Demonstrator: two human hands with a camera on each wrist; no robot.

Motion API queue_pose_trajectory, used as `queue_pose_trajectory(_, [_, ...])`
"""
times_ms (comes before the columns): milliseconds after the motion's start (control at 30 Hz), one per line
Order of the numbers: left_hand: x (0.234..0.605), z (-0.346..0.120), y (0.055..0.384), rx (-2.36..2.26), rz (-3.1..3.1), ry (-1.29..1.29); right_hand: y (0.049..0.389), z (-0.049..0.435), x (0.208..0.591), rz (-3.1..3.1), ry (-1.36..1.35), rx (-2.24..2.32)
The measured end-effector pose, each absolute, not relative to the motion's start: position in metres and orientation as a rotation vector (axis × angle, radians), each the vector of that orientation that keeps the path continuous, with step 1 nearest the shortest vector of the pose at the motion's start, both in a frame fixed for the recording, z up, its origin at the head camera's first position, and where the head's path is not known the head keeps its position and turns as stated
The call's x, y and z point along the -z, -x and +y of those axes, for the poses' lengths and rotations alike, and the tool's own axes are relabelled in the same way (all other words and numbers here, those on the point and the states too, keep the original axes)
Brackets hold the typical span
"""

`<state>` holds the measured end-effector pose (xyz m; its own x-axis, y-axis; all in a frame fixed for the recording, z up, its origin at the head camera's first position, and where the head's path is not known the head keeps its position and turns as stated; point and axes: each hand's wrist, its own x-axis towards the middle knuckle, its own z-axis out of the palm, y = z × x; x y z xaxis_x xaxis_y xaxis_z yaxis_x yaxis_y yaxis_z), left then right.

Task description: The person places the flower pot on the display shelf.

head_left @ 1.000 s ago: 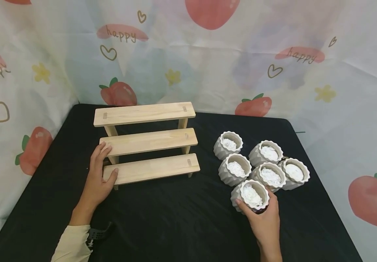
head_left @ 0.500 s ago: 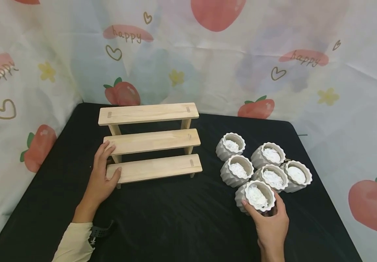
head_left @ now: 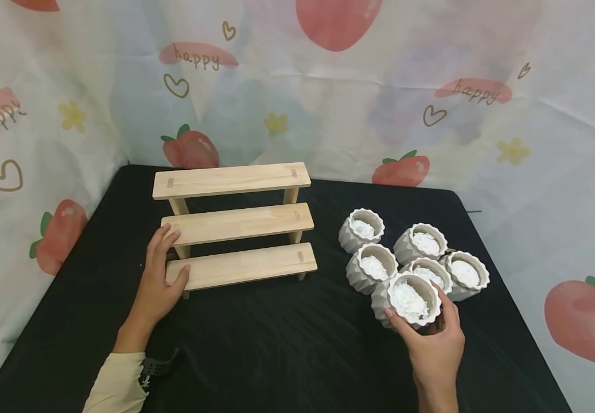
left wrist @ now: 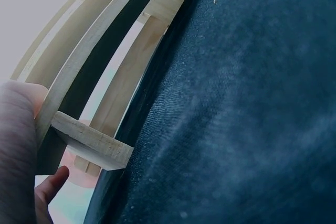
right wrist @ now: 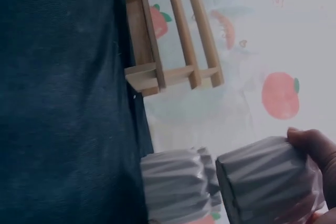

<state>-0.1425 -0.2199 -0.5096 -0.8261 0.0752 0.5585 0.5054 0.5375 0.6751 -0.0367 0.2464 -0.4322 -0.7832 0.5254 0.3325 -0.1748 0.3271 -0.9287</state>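
Note:
My right hand (head_left: 435,347) grips a white fluted pot (head_left: 381,303) by its side, thumb near the front and fingers around the right. White granular filling shows inside. In the right wrist view this pot (right wrist: 265,179) is raised above the table and tilted. At the left, my left hand (head_left: 155,284) holds the end of a three-step wooden stand (head_left: 240,267). Its fingers lie on the middle step, the thumb at the lowest step's front edge. The left wrist view shows the stand's leg (left wrist: 94,140) beside a fingertip (left wrist: 56,179).
Several similar white pots cluster behind the held one, including a near-left pot (head_left: 361,275), a back-left pot (head_left: 349,235) and a far-right pot (head_left: 462,289). A black cloth (head_left: 276,350) covers the table. A fruit-patterned curtain (head_left: 328,103) hangs behind and beside it.
My right hand has lifted the held pot and shifted it slightly right and away, so it now overlaps the pot behind. My left hand keeps its place on the stand.

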Motion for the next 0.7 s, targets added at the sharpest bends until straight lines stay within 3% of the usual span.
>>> queue_pose_trajectory(700, [0.511,-0.221,0.142,1.240,-2.314,0.470,0.069,0.225,0.393,-1.498,-0.023,-1.782])
